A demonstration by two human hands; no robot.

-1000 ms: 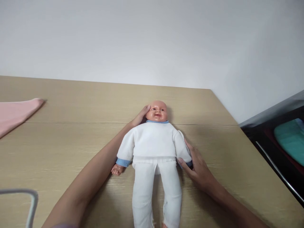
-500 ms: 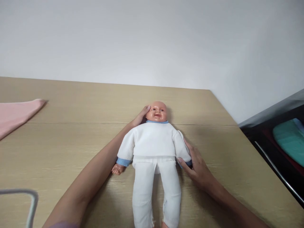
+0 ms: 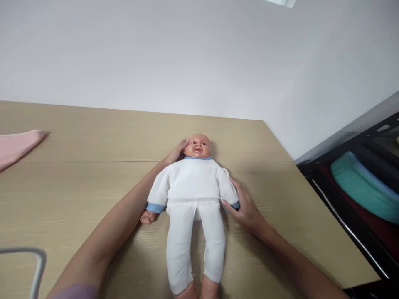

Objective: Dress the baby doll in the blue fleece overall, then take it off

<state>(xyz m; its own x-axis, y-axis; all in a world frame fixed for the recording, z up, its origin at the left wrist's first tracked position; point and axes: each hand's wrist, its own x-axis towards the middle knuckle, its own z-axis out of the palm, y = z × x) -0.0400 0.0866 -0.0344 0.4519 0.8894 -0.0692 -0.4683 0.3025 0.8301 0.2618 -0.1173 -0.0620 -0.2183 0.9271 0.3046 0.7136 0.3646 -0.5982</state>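
Note:
On its back on the table lies a baby doll (image 3: 193,182) in a white top with blue collar and cuffs and white trousers. Its bald head points to the far side, its bare feet toward me. My left hand (image 3: 177,152) cups the side of the doll's head, thumb at the temple; the other fingers are hidden behind the head. Around the doll's sleeve, near the blue cuff on the right, my right hand (image 3: 246,207) is closed, thumb on the near side. The doll's other arm rests beside my left forearm, its small hand showing.
The wooden table (image 3: 93,182) has a seam running across it and meets a pale wall (image 3: 156,54). A pink cloth (image 3: 18,147) lies at the left. A grey bent tube (image 3: 39,261) shows at lower left. Beyond the right edge is a dark case with a teal item (image 3: 361,187).
The view has turned slightly right and up, so everything sits further left and more of the dark case shows. Both hands keep their places on the doll.

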